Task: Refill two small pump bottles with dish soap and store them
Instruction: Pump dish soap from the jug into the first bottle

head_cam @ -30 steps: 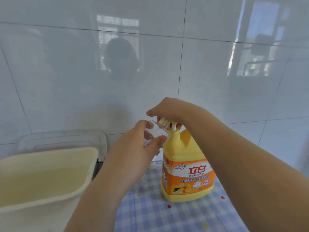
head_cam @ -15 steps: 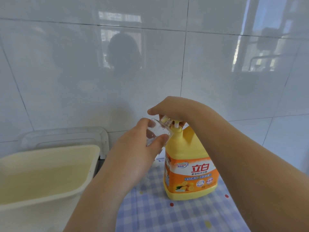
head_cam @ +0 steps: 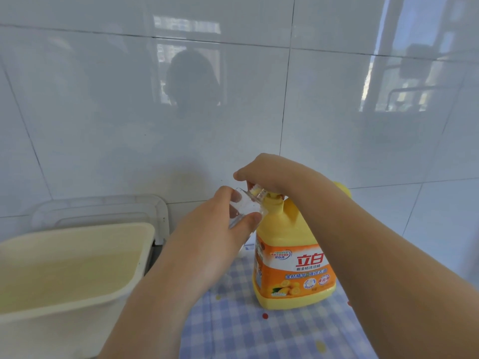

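A big yellow dish soap jug (head_cam: 293,257) with an orange label stands on the blue checked cloth (head_cam: 248,332). My right hand (head_cam: 269,174) rests on top of its pump head, fingers curled over it and hiding most of it. My left hand (head_cam: 215,234) holds a small clear bottle (head_cam: 246,203) tilted, its mouth up against the jug's pump nozzle. The small bottle looks nearly empty. A second small bottle is not in view.
A cream plastic basin (head_cam: 77,257) sits at the left, close to my left forearm. Behind it leans a clear plastic lid or tray (head_cam: 103,206) against the white tiled wall (head_cam: 233,99). The cloth continues toward the bottom right.
The view has shifted slightly; the jug and both hands hold nearly the same pose, with my right hand still on the pump and the small bottle at the nozzle.
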A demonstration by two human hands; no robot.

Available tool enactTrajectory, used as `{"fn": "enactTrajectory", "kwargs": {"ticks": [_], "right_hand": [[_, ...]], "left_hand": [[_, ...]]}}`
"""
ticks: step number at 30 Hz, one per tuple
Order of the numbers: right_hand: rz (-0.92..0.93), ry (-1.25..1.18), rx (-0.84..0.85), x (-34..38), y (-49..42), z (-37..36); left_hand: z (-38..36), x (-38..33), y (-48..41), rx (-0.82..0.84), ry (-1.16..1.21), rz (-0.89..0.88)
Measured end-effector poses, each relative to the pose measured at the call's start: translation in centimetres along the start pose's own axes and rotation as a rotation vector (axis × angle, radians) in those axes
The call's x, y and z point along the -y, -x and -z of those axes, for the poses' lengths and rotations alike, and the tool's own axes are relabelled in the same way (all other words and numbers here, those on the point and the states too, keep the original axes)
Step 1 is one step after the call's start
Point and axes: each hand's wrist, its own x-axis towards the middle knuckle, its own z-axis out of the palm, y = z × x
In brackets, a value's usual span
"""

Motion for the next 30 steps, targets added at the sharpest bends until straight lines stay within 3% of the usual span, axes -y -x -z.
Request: {"fn": "enactTrajectory", "kwargs": {"ticks": [17, 30], "right_hand": [[-0.015, 0.091, -0.03, 0.7, 0.2, 1.3], [-0.034, 0.105, 0.071, 1.1, 0.2, 1.0]], "left_hand": [[0.3, -0.7, 0.3, -0.074, -0.029, -0.019], [0.3, -0.7, 0.3, -0.049, -0.032, -0.008]]}}
